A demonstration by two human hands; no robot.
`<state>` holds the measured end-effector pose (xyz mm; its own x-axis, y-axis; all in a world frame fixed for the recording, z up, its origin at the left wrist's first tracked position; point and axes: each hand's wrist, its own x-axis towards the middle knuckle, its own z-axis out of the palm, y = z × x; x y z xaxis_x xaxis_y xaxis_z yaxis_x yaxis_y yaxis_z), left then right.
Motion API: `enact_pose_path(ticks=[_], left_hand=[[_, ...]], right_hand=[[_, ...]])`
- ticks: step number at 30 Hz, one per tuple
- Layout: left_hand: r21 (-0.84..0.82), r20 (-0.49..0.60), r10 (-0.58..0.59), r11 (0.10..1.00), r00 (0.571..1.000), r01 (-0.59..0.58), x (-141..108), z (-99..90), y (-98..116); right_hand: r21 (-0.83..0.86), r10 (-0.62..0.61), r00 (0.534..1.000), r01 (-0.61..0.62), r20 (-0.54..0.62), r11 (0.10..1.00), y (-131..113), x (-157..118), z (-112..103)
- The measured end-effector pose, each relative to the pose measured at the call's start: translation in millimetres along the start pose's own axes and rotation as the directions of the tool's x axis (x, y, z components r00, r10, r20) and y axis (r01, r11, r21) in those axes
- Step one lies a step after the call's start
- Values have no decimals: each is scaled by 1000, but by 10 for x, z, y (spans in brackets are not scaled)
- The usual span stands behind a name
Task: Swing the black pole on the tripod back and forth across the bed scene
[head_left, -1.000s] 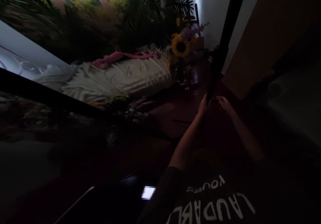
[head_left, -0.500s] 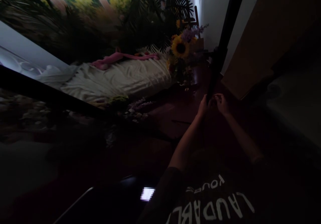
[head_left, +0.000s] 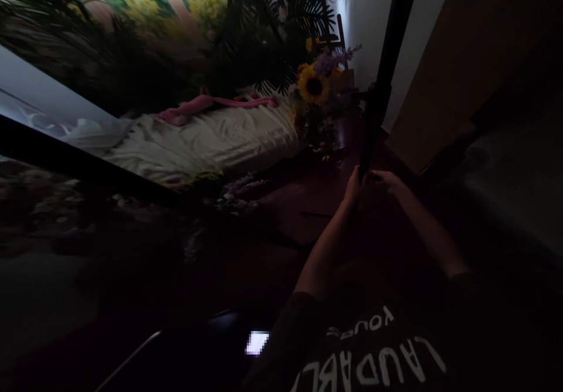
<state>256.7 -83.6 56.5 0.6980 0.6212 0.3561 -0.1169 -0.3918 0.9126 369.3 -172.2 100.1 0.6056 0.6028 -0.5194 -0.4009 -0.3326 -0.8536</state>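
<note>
A tall black pole (head_left: 387,52), like a light stand's, slants up from the dark floor. My left hand (head_left: 352,187) is closed round its lower part. Close by on the right side of the pole is my right hand (head_left: 385,181), its fingers bent in towards the pole. What those fingers pinch, if anything, is lost in the dark. A black collar (head_left: 375,94) sits on the pole above both hands. The pole's foot is too dark to make out.
Left of the pole stand sunflowers (head_left: 313,85) and a bench draped in white cloth (head_left: 206,143), with a pink plush toy (head_left: 189,109) on it. A brown panel (head_left: 440,87) leans at right. A dark bar (head_left: 88,157) crosses the left side.
My right hand has turned, its raised fingers now lower and flatter, nearer the pole. My left hand keeps its hold. The pole sits slightly further left in view.
</note>
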Motion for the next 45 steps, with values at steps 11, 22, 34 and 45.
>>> enact_pose_path(ticks=[11,22,34,45], left_hand=[[-36,13,-18,999,1000,19,-10,-14,23],[-28,-3,-11,1000,1000,11,-14,-17,48],[-26,10,-3,1000,1000,4,-10,-10,-8],[-1,-2,-4,1000,1000,4,-4,-4,-11]], right_hand=[[-82,131,988,-124,78,989,-15,-161,-38],[-257,-151,917,257,370,932,-16,-60,-294],[-719,-706,622,655,339,231,191,-170,-291],[-394,-463,835,549,297,737,132,-39,-250]])
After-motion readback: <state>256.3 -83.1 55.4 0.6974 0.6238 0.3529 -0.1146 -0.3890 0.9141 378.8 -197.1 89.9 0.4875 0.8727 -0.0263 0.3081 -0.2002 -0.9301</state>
